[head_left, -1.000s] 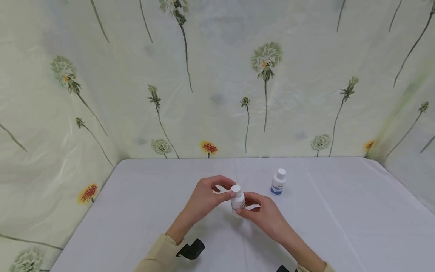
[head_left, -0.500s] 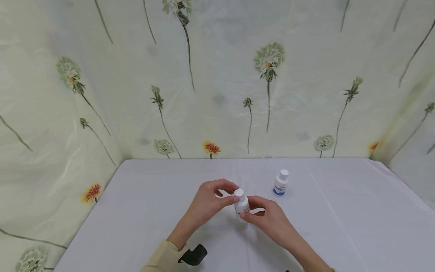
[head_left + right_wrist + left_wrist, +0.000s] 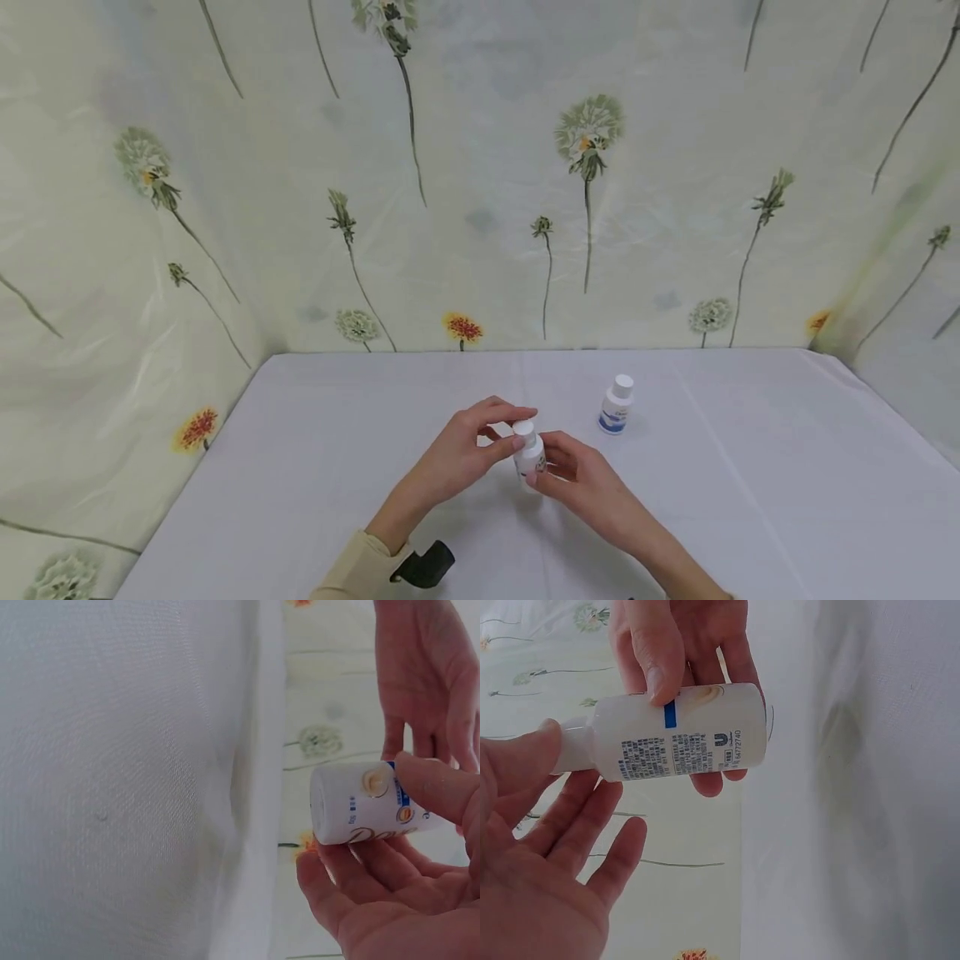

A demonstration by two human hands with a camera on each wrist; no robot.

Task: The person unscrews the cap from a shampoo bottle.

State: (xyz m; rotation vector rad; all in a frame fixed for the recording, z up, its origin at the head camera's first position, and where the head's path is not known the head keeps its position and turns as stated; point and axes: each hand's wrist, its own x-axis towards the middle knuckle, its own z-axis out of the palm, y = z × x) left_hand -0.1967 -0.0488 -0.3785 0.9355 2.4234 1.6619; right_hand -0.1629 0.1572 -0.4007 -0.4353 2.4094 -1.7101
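Observation:
A small white Dove bottle with printed label is held a little above the table, its white cap up. My left hand pinches the cap between thumb and fingers; its index finger reaches across the top. On the other side, my right hand grips the bottle body, thumb in front and fingers behind. In the left wrist view, fine print shows on the bottle under the right thumb. The right wrist view shows the bottle's base and gold lettering. The cap's underside is hidden.
A second white bottle with a blue band stands upright on the white-covered table, behind and right of the hands. Flower-printed sheeting rises at the back and sides. A black wrist device sits at the left cuff.
The left index finger has slid farther right across the cap top. Both hands and the bottle sit slightly lower in view than a second ago. The standing bottle has not moved on the table.

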